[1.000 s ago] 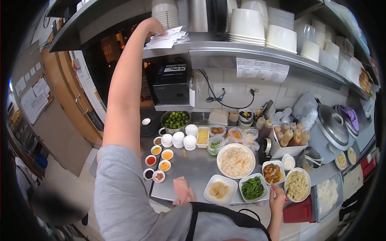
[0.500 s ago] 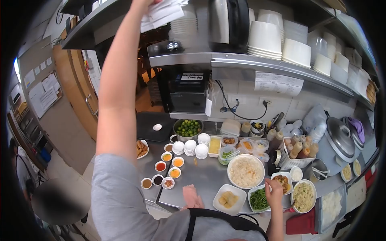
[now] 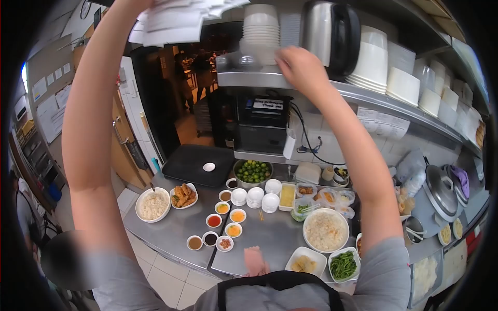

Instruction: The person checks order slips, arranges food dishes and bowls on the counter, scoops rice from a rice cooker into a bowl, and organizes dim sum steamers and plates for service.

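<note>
Head view: paper slips (image 3: 179, 23), best kept bunched and clear of the stacked bowls (image 3: 261, 26), were gripped aloft in the left hand (image 3: 146, 3), left of the shelf (image 3: 251, 79), at whose edge the blurred fingers of the right hand (image 3: 301, 67) could not be judged open or closed.

white label (image 3: 267, 104) on black machine (image 3: 262, 139): "thank you", upper line unclear | hanging slips (image 3: 383, 123): print too small to read

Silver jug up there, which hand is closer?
Right. The right hand is by the bottom of the jug; the left hand is well off to the left, at the white papers.
</note>
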A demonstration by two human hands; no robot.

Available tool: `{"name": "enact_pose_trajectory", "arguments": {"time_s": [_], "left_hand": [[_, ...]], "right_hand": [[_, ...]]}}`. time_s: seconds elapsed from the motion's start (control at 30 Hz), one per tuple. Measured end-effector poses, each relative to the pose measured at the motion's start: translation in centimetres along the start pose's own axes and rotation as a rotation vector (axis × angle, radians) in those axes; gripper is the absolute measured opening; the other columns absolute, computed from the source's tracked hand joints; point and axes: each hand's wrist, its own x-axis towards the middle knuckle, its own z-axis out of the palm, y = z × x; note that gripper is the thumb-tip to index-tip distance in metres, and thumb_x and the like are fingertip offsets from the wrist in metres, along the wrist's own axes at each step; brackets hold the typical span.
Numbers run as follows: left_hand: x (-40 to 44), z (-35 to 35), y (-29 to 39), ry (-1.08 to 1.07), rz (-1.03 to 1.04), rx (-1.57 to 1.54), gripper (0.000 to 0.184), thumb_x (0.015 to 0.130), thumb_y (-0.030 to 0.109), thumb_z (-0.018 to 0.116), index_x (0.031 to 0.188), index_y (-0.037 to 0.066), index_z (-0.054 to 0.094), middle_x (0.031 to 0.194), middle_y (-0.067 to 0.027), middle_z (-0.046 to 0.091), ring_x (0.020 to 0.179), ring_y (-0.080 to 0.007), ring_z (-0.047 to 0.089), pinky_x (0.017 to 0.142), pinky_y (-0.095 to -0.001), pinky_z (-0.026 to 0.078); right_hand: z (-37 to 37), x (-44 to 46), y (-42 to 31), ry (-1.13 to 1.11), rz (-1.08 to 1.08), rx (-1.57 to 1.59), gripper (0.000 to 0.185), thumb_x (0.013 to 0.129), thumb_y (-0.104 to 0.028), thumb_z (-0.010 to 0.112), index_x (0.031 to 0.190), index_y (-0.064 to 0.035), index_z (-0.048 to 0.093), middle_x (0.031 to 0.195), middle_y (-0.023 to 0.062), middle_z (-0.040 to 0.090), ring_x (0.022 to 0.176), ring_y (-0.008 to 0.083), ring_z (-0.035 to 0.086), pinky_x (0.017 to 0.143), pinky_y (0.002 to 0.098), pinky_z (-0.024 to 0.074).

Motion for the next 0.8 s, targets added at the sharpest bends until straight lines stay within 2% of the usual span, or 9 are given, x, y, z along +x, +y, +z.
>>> {"name": "enact_pose_trajectory", "arguments": {"time_s": [0.07,0.13,0.23,0.3,0.4,0.6,0.7,0.77,0.8], "left_hand": [[-0.7,0.5,-0.5,-0.049,-0.030,-0.030,0.015,0.081,0.009,0.057,0.074,-0.003,0.060,0.061,-0.0060,0.057,0.052,-0.0093,0.054,0.049,-0.0181,0.045],[-0.9,1.0,-1.4,-0.075,-0.056,-0.069,0.015,0.082,0.009,0.055,0.076,-0.003,0.060,0.063,-0.0069,0.058,0.052,-0.0099,0.054,0.048,-0.0186,0.045],[-0.6,1.8,-3.6,-0.141,-0.071,-0.199,0.017,0.084,0.011,0.054,0.075,-0.003,0.059,0.062,-0.0071,0.057,0.052,-0.0101,0.055,0.049,-0.0185,0.046],[0.0,2.3,-5.2,-0.147,-0.078,-0.213,0.018,0.084,0.012,0.054,0.073,-0.003,0.058,0.062,-0.0073,0.057,0.051,-0.0108,0.055,0.049,-0.0192,0.047],[0.5,3.9,-6.4,-0.071,-0.091,-0.237,0.018,0.083,0.011,0.054,0.072,-0.004,0.057,0.061,-0.0078,0.056,0.051,-0.0122,0.055,0.048,-0.0213,0.048],[4.8,10.7,-10.8,-0.018,-0.112,-0.394,0.015,0.080,0.006,0.055,0.071,-0.005,0.058,0.059,-0.0098,0.056,0.049,-0.0148,0.055,0.046,-0.0237,0.048],[5.7,15.2,-13.2,0.063,-0.202,-0.348,0.013,0.077,0.005,0.056,0.071,-0.006,0.059,0.060,-0.0122,0.059,0.049,-0.0163,0.058,0.044,-0.0267,0.048],[6.1,17.1,-14.8,-0.134,-0.298,-0.007,0.017,0.074,0.010,0.060,0.072,-0.007,0.061,0.065,-0.0151,0.061,0.050,-0.0173,0.060,0.047,-0.0284,0.049],[6.3,18.0,-17.3,-0.203,-0.268,-0.030,0.017,0.079,0.014,0.060,0.077,-0.002,0.062,0.066,-0.0070,0.059,0.056,-0.0113,0.057,0.048,-0.0208,0.047]], "right_hand": [[4.4,5.8,0.4,-0.302,0.245,-0.002,0.026,0.074,-0.018,0.055,0.096,-0.0052,0.060,0.094,0.0147,0.060,0.089,0.0307,0.056,0.074,0.0369,0.0459],[10.5,9.7,1.7,-0.582,0.153,-0.053,0.037,0.070,-0.024,0.058,0.102,-0.0050,0.059,0.098,0.0148,0.060,0.094,0.0303,0.055,0.079,0.0377,0.0452],[12.8,10.3,0.3,-0.697,0.282,0.036,0.042,0.070,-0.029,0.060,0.105,-0.0066,0.058,0.100,0.0150,0.059,0.096,0.0301,0.055,0.080,0.0388,0.0445],[13.8,10.1,0.7,-0.663,0.229,0.012,0.042,0.069,-0.032,0.064,0.105,-0.0104,0.058,0.102,0.0145,0.059,0.096,0.0301,0.055,0.081,0.0388,0.0444],[8.0,9.0,-1.4,-0.633,0.235,-0.105,0.041,0.066,-0.032,0.069,0.103,-0.0170,0.060,0.100,0.0115,0.060,0.093,0.0272,0.057,0.080,0.0363,0.0453],[-0.2,5.4,-0.3,-0.685,0.266,-0.319,0.036,0.068,-0.036,0.067,0.100,-0.0199,0.062,0.095,0.0090,0.062,0.090,0.0266,0.059,0.077,0.0352,0.0462],[-2.1,4.0,1.0,-0.625,0.250,-0.231,0.035,0.070,-0.035,0.065,0.101,-0.0198,0.061,0.096,0.0098,0.062,0.090,0.0282,0.058,0.078,0.0360,0.0458],[-2.9,3.5,1.1,-0.622,0.290,-0.211,0.035,0.071,-0.034,0.065,0.101,-0.0178,0.062,0.096,0.0104,0.062,0.090,0.0283,0.058,0.079,0.0361,0.0455],[-3.0,3.3,1.5,-0.595,0.253,-0.219,0.033,0.070,-0.035,0.063,0.099,-0.0176,0.062,0.093,0.0077,0.063,0.089,0.0254,0.058,0.076,0.0364,0.0465]]}}
